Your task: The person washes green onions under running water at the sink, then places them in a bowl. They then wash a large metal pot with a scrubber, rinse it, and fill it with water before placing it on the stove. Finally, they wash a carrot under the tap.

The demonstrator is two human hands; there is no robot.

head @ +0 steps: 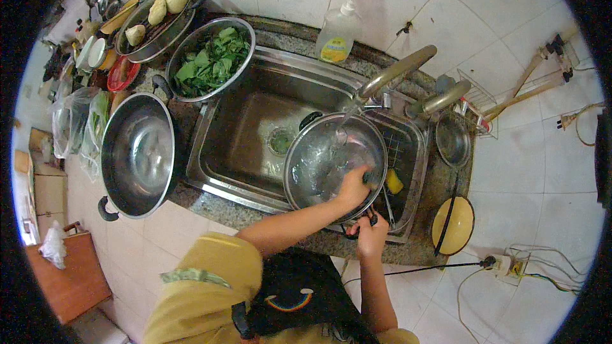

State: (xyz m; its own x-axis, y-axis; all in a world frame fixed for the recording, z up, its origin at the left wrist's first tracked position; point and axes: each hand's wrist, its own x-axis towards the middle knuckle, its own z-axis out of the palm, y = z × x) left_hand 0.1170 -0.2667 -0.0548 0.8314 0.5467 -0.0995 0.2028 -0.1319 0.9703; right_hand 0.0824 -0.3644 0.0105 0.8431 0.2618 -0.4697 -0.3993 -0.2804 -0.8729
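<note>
A round metal pan (315, 167) with dark handles sits tilted over the right part of the stainless steel sink (239, 153), under the curved tap (397, 74). Water appears to run from the tap into it. My left hand (355, 188) reaches across into the pan near its right wall, fingers curled; a small dark patch shows at the fingertips, too unclear to name. At the near rim, my right hand (374, 234) grips the pan's dark handle (351, 231). A yellow sponge-like piece (394, 181) lies beside the pan in the smaller basin.
Leafy greens (215, 64) fill a metal pot behind the sink's left end. An empty wok-like pan (138, 153) stands on the left counter. A detergent bottle (337, 33) stands behind the sink. To the right are a yellow oval dish (454, 224) and a power socket (504, 267) with cords.
</note>
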